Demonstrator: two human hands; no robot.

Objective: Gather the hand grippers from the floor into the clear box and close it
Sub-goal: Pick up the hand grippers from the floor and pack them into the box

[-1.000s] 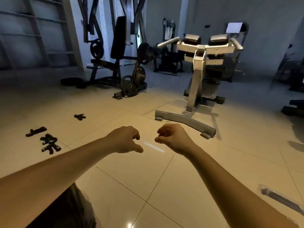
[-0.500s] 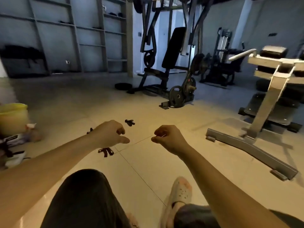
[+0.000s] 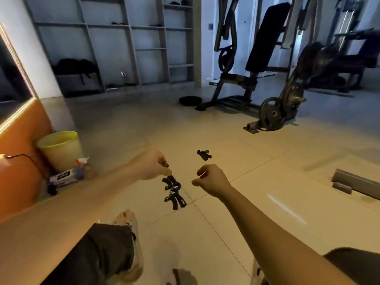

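Observation:
Several black hand grippers (image 3: 173, 192) lie in a small heap on the tiled floor, just below and between my hands. Another black hand gripper (image 3: 204, 154) lies alone a little farther off. A dark piece (image 3: 164, 163) peeks out from behind my left fingers; it looks like one more gripper on the floor. My left hand (image 3: 153, 165) hovers above the heap's upper left, fingers loosely curled, holding nothing. My right hand (image 3: 211, 179) hangs to the right of the heap, also loosely curled and holding nothing. The clear box is not in view.
A yellow bin (image 3: 59, 149), a spray bottle (image 3: 82, 163) and a pack of wipes (image 3: 63, 178) stand by the orange wall at left. A weight machine (image 3: 257, 79) with a plate (image 3: 271, 114) is behind. A grey machine foot (image 3: 353, 184) lies at right.
The view has swung left and come closer to the grippers, which now lie right under my hands. Both hands stay stretched out in front, still holding nothing.

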